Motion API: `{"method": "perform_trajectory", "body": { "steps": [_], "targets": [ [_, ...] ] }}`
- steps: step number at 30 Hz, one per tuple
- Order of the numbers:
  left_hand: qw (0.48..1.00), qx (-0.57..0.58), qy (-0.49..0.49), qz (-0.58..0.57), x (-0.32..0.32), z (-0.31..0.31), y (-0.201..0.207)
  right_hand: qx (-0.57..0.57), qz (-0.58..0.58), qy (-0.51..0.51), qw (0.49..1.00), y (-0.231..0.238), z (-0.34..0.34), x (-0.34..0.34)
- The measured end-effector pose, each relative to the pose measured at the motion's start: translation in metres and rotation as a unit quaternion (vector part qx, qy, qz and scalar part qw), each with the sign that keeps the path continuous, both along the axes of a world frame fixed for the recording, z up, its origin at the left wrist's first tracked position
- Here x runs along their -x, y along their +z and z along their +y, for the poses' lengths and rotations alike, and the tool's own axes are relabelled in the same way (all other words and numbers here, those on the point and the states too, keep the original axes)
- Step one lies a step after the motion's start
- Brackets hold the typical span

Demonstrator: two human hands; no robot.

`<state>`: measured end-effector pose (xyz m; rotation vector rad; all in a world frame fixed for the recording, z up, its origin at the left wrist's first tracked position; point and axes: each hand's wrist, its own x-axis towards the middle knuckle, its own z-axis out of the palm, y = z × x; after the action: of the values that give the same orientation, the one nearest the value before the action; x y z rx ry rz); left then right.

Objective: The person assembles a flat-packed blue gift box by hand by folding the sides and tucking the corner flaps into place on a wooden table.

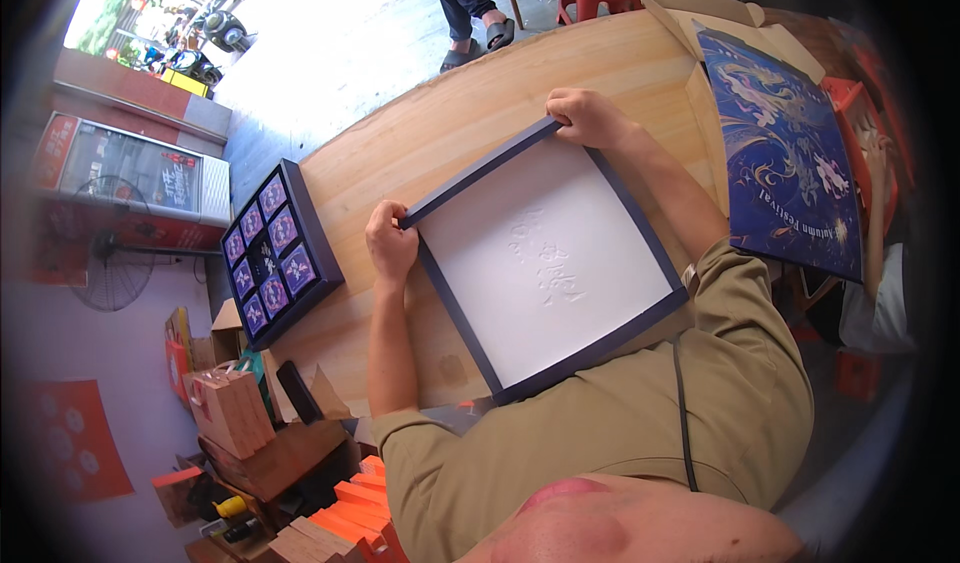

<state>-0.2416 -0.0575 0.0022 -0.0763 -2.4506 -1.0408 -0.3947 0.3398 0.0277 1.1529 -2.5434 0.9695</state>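
Note:
A large square box lid [545, 263] lies before me with its white inside facing up; its rim is dark navy, and embossed marks show in the middle. My left hand [391, 241] is closed on the lid's far left corner. At the far right corner, my right hand [588, 119] grips the same rim, fingers bent over it. To the left of the lid stands a navy box [285, 253] with several small purple patterned packs in its compartments, set around a dark centre.
A wooden table [370, 163] lies beneath. On the right are a large navy printed bag [785, 153] and an open cardboard carton [690, 13]. A phone-like dark object [297, 391] rests at the left edge, near paper bags [230, 408]. Another person [880, 253] sits at far right.

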Motion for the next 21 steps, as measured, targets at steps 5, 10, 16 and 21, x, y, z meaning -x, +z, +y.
{"method": "perform_trajectory", "body": {
  "steps": [5,10,16,21],
  "targets": [
    [0.992,0.121,-0.027,-0.01,0.0,0.005,0.021,0.012,0.0,0.017,1.0,-0.001,0.002,0.002],
    [0.99,0.134,-0.02,-0.034,-0.001,0.004,0.024,0.007,-0.022,0.047,0.999,0.007,0.005,0.0],
    [0.99,0.138,-0.026,-0.028,0.0,0.004,0.023,0.041,-0.009,0.08,0.996,-0.005,0.01,0.01],
    [0.993,0.116,-0.02,-0.019,0.0,0.001,0.018,0.082,-0.125,0.054,0.987,0.0,0.014,0.009]
  ]
}}
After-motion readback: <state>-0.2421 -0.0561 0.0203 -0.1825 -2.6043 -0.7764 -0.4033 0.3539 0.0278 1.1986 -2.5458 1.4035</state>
